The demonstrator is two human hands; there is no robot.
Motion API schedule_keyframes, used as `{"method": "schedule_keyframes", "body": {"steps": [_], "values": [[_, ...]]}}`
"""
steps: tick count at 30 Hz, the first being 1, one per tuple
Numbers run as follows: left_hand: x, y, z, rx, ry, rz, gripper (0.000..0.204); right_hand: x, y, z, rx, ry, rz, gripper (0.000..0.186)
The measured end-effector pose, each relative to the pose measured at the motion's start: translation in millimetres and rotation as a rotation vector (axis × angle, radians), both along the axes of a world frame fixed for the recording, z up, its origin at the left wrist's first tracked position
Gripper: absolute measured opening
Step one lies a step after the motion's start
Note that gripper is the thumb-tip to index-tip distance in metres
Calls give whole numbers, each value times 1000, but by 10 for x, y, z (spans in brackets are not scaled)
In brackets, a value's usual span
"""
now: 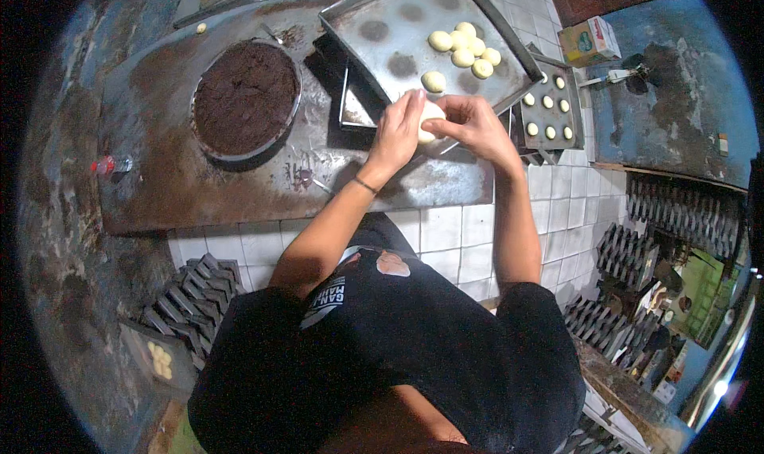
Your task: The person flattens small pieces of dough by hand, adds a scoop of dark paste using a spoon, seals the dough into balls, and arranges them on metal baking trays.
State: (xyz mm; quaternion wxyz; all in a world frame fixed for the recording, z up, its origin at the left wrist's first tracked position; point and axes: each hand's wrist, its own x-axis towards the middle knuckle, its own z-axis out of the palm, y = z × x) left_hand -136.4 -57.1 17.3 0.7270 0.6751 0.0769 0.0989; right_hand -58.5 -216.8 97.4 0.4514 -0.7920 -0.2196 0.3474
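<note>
A pale yellow dough piece [430,121] is held between my two hands at the near edge of a large metal tray. My left hand [395,136] presses its outstretched fingers against the dough's left side. From the right, my right hand [476,130] curls round it, thumb across the front. Just beyond my fingers, one dough ball [434,81] lies alone on the tray [350,26], and several more dough balls [463,48] cluster farther back. To the left stands a round pan [298,108] heaped with dark brown crumbly filling [245,96].
The tray rests tilted over other trays on a worn metal table [151,128]. A spoon [321,185] lies near its front edge, a small red-capped bottle [111,165] at the left. On the right, another tray [549,140] carries spaced dough balls. A box [590,42] stands behind it.
</note>
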Motion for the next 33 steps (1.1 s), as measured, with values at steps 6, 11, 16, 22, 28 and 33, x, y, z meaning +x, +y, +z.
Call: {"method": "schedule_keyframes", "body": {"steps": [6, 11, 16, 22, 28, 33], "values": [[-165, 47, 275, -91, -207, 332, 53, -792, 646, -204, 528, -341, -536, 21], [-454, 255, 417, -712, -78, 196, 51, -974, 1001, -146, 681, -255, -664, 17], [-727, 582, 536, -550, -184, 174, 33, -1002, 1181, -30, 716, -74, -501, 19], [-1022, 1089, 511, -673, -150, 329, 23, -1027, 1649, -32, 656, 104, -356, 35], [-1585, 1851, -483, -153, -216, 58, 80, -1229, 2076, 246, 375, -223, 246, 49], [-2169, 2173, -911, 306, 17, 333, 88, -1233, 2459, -831, -26, -221, 42, 73]]}}
